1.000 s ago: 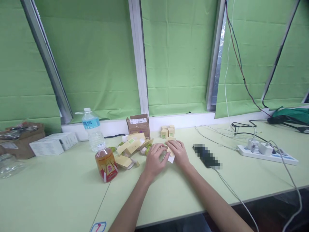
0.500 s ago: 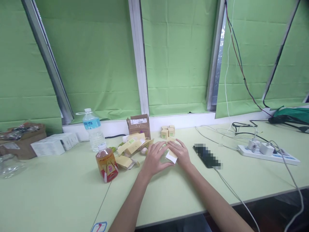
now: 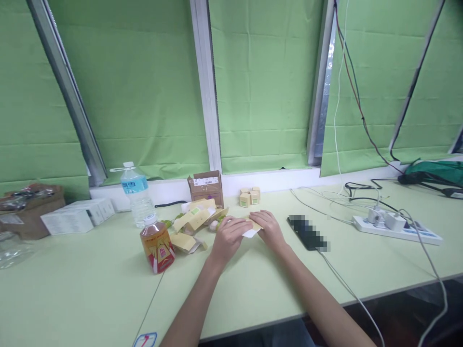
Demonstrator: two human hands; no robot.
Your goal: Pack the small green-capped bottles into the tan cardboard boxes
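Observation:
Both my hands rest on the green table near its far middle, working a small flat yellow and white carton piece. My left hand has its fingers curled over the piece's left end. My right hand pinches its right end. Just left of my hands lies a heap of flattened yellow cartons. Behind my hands, near the sill, stand several small folded yellow boxes.
An amber drink bottle and a water bottle stand to the left. A brown cardboard box sits at the back. A phone, cables and a power strip lie to the right. White boxes sit far left.
My left fingers have curled in over the carton piece and my hands have drawn closer together. The piece has turned flatter between them.

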